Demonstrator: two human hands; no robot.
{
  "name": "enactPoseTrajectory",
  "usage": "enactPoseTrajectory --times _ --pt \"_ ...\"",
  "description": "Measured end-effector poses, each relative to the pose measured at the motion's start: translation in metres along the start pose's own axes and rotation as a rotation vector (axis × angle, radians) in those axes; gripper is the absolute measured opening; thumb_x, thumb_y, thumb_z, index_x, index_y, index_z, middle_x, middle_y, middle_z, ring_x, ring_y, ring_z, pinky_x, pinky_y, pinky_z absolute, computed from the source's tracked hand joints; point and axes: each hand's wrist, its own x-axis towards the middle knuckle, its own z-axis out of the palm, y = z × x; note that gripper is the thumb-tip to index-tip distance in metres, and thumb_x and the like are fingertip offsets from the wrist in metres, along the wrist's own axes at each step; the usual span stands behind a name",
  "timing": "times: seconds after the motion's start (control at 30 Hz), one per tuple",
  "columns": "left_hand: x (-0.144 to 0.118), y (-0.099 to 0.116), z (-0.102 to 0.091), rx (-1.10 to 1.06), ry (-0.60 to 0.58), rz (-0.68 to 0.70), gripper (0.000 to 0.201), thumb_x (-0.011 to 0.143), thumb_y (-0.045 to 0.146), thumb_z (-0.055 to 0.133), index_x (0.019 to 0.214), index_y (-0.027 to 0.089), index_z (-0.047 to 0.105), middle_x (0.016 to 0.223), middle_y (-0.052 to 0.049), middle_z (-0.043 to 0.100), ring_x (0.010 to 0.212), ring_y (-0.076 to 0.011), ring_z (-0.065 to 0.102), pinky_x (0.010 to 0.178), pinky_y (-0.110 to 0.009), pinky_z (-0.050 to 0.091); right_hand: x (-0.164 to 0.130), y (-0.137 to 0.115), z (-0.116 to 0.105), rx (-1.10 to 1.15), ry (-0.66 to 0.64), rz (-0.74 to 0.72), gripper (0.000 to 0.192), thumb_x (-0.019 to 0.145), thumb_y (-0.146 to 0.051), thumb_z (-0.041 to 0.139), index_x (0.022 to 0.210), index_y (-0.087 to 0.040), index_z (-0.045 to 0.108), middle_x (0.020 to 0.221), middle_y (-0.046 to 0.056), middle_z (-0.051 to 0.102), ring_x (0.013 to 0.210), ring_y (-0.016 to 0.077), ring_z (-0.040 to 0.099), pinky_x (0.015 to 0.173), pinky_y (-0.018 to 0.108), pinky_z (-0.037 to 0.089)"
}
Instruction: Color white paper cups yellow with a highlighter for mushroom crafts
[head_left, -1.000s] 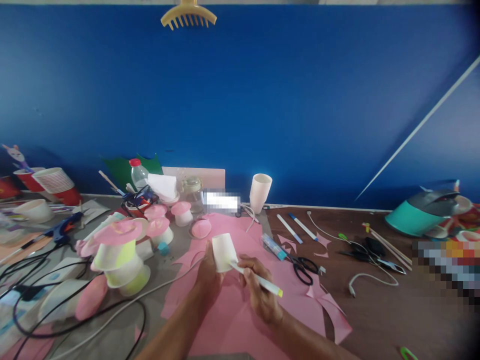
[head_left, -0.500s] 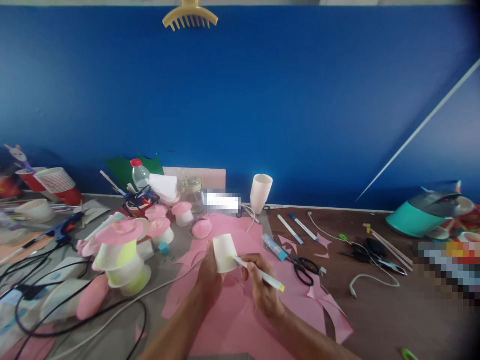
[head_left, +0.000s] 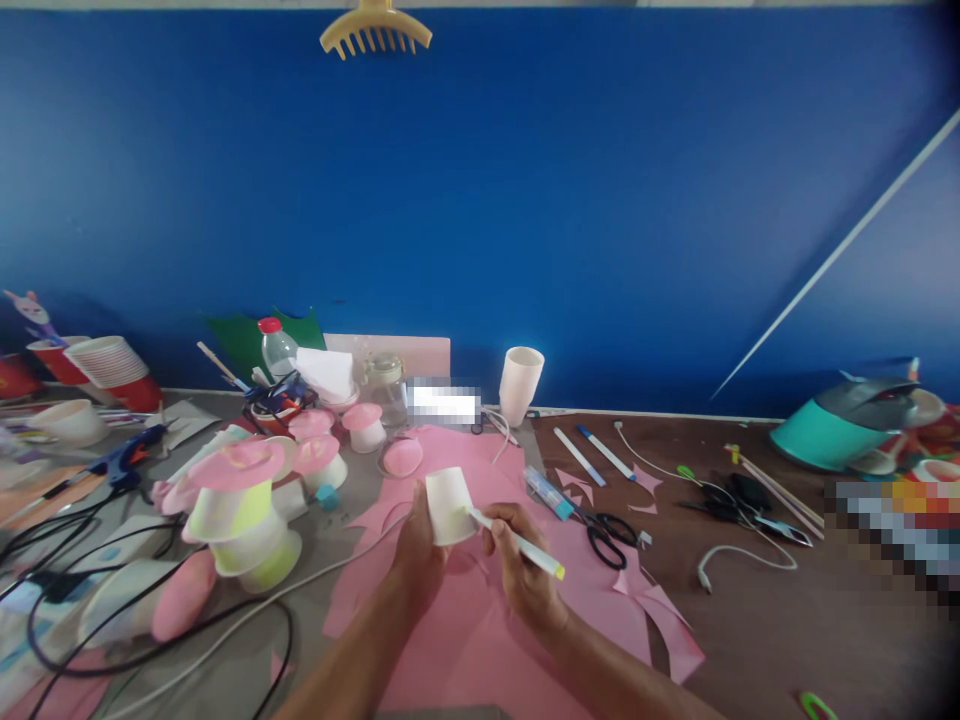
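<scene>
My left hand (head_left: 418,545) is closed around the left side of a white paper cup (head_left: 448,503), which is upside down with its wide rim toward me. Faint yellow marks show low on the cup's side. In my right hand (head_left: 529,575) is a white marker (head_left: 534,553) with a yellow end, gripped like a pen. The marker's tip meets the right side of the cup. Both hands are over pink paper (head_left: 450,650). To the left stand cups with pink paper tops, among them a stack with bright yellow colouring (head_left: 238,510).
Black-handled scissors (head_left: 609,538) and a blue-and-clear packet (head_left: 549,493) lie right of my hands. Two markers (head_left: 606,453) lie beyond them. Tall stacked cups (head_left: 520,385) stand near the blue wall. Black cables (head_left: 90,668) and a glue gun (head_left: 129,458) crowd the left.
The marker and my right hand have shifted very slightly left against the cup. My left hand keeps its hold, and the whole view has moved a little.
</scene>
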Motion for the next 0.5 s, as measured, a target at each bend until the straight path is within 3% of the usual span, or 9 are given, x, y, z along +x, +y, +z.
enactPoseTrajectory --times 0.13,0.27,0.5 --pt "-0.0045 0.0043 0.0036 0.055 0.027 0.032 0.035 0.080 0.052 0.065 0.063 0.023 0.058 0.051 0.002 0.052 0.048 -0.0143 0.043 0.050 -0.028 0.037 0.0001 0.0014 0.0010 0.014 0.009 0.019 0.023 0.095 -0.038 0.049 0.088 -0.020 0.062 0.053 -0.005 0.048 0.044 0.0117 0.043 0.042 0.023 0.037" --pt "-0.0058 0.0073 0.0062 0.052 0.028 -0.012 0.041 0.080 0.060 0.060 0.062 0.024 0.058 0.050 0.000 0.053 0.048 -0.0163 0.043 0.050 -0.030 0.036 0.0003 -0.0004 0.0007 0.028 0.006 0.023 0.025 0.095 -0.039 0.049 0.088 -0.020 0.061 0.053 -0.005 0.048 0.042 0.0113 0.042 0.041 0.023 0.036" --pt "-0.0093 0.0089 0.0091 0.089 0.060 0.040 0.045 0.082 0.061 0.057 0.060 0.023 0.055 0.047 0.001 0.049 0.045 -0.0146 0.038 0.046 -0.029 0.033 -0.0010 -0.0048 -0.0018 0.008 -0.052 -0.008 0.026 0.097 -0.040 0.047 0.090 -0.020 0.062 0.056 -0.004 0.048 0.047 0.0118 0.044 0.043 0.023 0.039"
